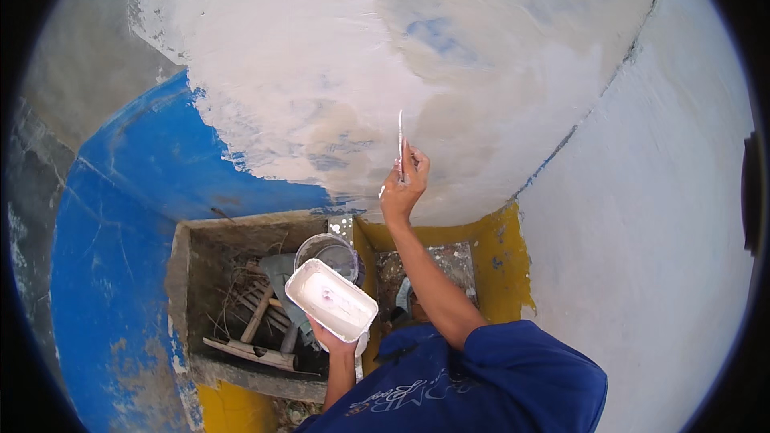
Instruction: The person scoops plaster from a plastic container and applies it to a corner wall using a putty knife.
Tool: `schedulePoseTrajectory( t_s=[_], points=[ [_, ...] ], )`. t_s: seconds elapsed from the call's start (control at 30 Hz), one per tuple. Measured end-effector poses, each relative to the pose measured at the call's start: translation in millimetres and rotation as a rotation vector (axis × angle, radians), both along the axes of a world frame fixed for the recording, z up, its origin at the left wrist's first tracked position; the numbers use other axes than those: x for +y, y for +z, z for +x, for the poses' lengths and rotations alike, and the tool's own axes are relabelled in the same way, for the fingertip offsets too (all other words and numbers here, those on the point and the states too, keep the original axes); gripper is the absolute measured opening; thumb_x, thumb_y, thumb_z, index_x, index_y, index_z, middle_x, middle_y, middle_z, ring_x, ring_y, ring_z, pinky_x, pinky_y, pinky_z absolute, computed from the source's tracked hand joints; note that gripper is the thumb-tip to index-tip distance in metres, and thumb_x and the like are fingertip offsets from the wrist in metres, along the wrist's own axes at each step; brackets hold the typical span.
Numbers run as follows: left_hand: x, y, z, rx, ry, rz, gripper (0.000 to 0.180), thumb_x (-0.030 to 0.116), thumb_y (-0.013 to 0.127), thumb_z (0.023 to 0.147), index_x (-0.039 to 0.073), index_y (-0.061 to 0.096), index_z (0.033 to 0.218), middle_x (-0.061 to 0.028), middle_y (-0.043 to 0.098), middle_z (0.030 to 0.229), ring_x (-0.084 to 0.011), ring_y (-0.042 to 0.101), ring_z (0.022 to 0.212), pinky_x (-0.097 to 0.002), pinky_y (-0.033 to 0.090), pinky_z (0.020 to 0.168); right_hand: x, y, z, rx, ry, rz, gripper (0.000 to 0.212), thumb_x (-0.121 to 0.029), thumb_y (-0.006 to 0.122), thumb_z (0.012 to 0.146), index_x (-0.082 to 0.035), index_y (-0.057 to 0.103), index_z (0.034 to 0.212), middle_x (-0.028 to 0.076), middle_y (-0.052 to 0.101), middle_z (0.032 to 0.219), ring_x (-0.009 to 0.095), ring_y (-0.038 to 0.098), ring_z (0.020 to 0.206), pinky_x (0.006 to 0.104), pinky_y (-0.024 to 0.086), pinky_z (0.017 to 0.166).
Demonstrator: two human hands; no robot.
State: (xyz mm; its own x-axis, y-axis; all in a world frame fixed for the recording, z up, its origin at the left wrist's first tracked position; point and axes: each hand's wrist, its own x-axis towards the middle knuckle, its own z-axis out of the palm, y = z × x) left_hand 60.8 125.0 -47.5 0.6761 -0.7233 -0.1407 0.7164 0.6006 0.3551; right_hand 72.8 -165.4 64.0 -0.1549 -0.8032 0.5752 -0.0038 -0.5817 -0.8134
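My right hand point(404, 192) is raised at the wall, its fingers closed on a putty knife point(400, 135). The thin blade shows almost edge-on and points upward, with white paste on it. Whether the blade touches the wall I cannot tell. White smears mark the fingers. Lower and to the left, my left hand point(335, 342) supports a white rectangular tub point(358, 330) from below, with its open top toward me. A thin layer of white putty coats the inside. Ahead of me, the wall point(313, 56) carries broad white and beige coats of putty.
Blue paint point(132, 184) covers the wall's lower left. Below stands a concrete trough point(181, 273) holding sticks, bamboo pieces point(261, 355) and a grey cloth point(278, 277). A round bucket point(346, 252) sits at its right edge. A yellow-painted recess point(499, 252) lies beside my right arm.
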Motion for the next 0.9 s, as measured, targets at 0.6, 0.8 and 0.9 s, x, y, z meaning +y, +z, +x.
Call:
schedulePoseTrajectory(
  t_s=[0.6, 0.8, 0.9],
  points=[
    [-4, 16, -4, -0.008, 0.028, 0.057, 0.068, 0.059, 0.039, 0.095, 0.015, 0.035, 0.147, -0.0098, 0.045, 0.143, -0.0349, 0.049, 0.126, -0.0535, 0.04, 0.105, -2, 0, 8, -0.098, 0.02, 0.047, 0.072, 0.02, 0.049, 0.065, -0.006, 0.059, 0.132, 0.015, 0.048, 0.113, 0.027, 0.049, 0.105, 0.0335, 0.047, 0.08],
    [-9, 24, -4, -0.011, 0.028, 0.041, 0.065, 0.057, 0.035, 0.097, 0.016, 0.035, 0.147, -0.0103, 0.047, 0.141, -0.0339, 0.05, 0.125, -0.0524, 0.042, 0.104, -7, 20, 69, -0.03, -0.163, -0.087, 0.077, 0.02, 0.052, 0.064, -0.005, 0.055, 0.136, 0.016, 0.047, 0.117, 0.03, 0.048, 0.107, 0.0338, 0.047, 0.081],
    [-1, 18, -8, -0.015, 0.048, 0.071, 0.065, 0.058, 0.034, 0.097, 0.016, 0.035, 0.147, -0.0105, 0.047, 0.141, -0.0337, 0.05, 0.125, -0.0525, 0.041, 0.105, 24, -4, 48, -0.001, 0.092, -0.081, 0.073, 0.02, 0.051, 0.065, -0.004, 0.057, 0.134, 0.015, 0.049, 0.114, 0.027, 0.052, 0.1, 0.0318, 0.048, 0.077]
  ],
)
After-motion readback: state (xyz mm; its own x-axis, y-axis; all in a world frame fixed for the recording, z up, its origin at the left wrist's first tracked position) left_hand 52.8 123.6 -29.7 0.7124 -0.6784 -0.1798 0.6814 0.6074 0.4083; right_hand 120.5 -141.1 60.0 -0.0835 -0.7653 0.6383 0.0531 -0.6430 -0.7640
